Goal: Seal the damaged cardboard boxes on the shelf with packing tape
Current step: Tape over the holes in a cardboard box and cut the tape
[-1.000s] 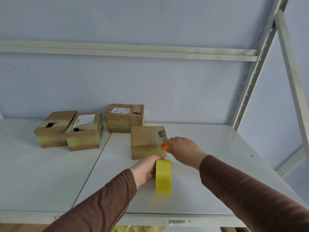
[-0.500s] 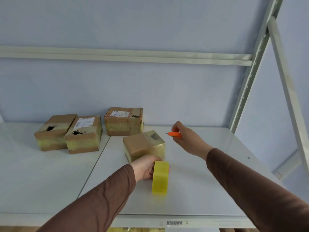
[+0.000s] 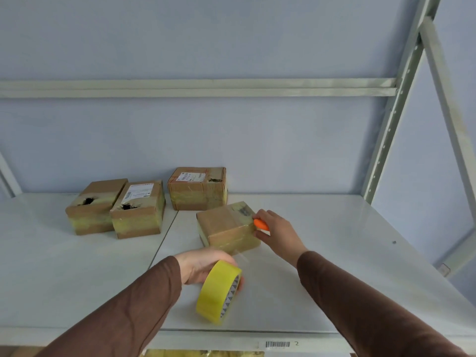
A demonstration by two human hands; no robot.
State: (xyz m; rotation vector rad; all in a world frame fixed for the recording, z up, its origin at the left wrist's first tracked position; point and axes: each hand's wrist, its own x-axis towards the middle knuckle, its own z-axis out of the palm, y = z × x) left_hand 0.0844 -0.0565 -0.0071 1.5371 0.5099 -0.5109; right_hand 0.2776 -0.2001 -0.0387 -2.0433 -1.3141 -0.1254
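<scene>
barcode label (image 3: 277,344) with "2" on shelf edge (image 3: 180,340)

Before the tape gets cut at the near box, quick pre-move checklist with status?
1. Tape roll gripped by left hand: ok.
2. Orange cutter held in right hand: ok.
3. Cutter next to near box corner: ok.
4. Clear strip runs from roll to box: ok.
5. Blade exposed: cannot tell.
6. Two left boxes sealed: not ok, holes open.
</scene>
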